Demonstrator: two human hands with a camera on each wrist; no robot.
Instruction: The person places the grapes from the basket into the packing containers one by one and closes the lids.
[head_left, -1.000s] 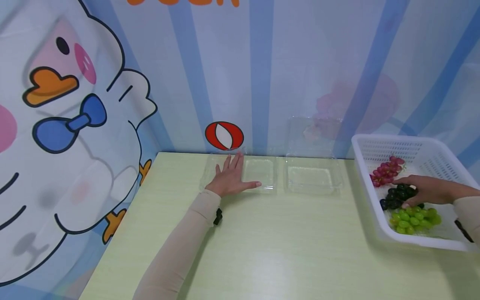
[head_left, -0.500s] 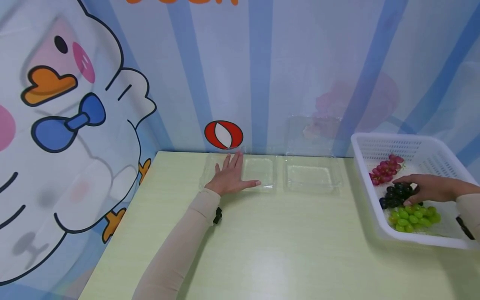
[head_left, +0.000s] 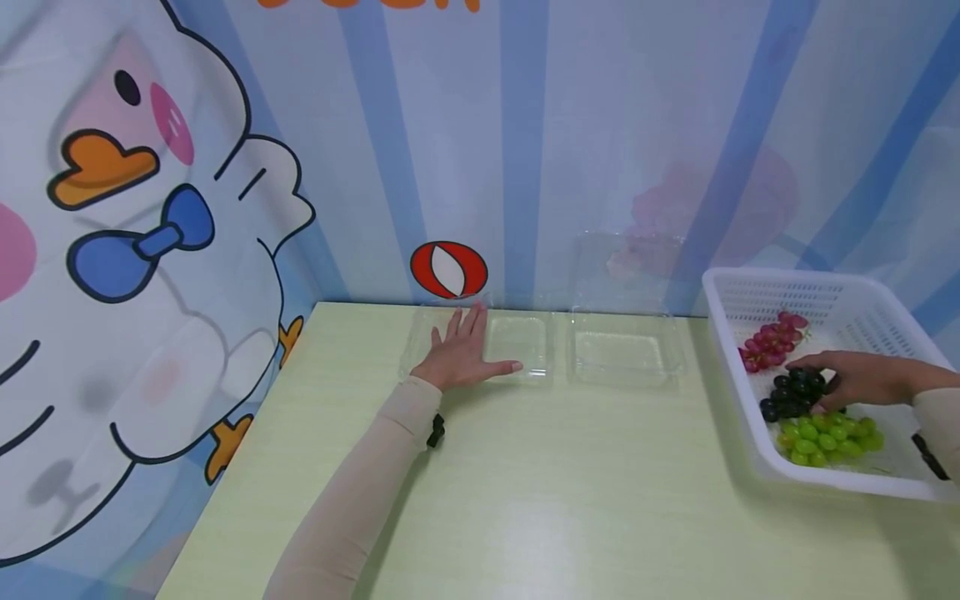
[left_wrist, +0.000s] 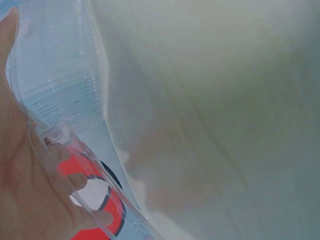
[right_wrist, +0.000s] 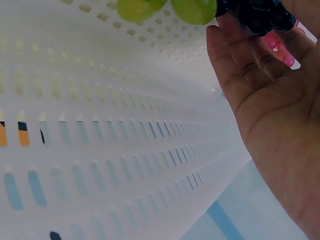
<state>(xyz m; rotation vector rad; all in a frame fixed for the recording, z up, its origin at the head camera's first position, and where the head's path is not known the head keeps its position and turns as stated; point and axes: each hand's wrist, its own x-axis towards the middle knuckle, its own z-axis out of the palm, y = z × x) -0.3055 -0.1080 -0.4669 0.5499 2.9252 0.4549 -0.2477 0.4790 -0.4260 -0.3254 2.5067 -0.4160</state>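
Note:
My left hand [head_left: 456, 354] rests with spread, straight fingers on a clear plastic clamshell box [head_left: 528, 346] at the table's back edge. The left wrist view shows the palm against the clear plastic [left_wrist: 60, 60]. At the right, my right hand [head_left: 873, 377] reaches into a white basket [head_left: 855, 482] and grips a bunch of black grapes [head_left: 793, 392] between thumb and fingers. A bunch of green grapes [head_left: 828, 439] lies on the near side of it, and a bunch of red grapes [head_left: 772, 342] on the far side. My palm hides some black grapes.
A second clear clamshell box [head_left: 626, 358] stands between the first one and the basket, its lid raised against the backdrop [head_left: 521, 150]. The pale wooden table [head_left: 570, 483] ends at this printed cloth. The basket has perforated walls [right_wrist: 100, 145].
My right hand has shifted very slightly, its thumb drawing in on the black grapes, which seem slightly raised. The left hand has stayed in place on the box.

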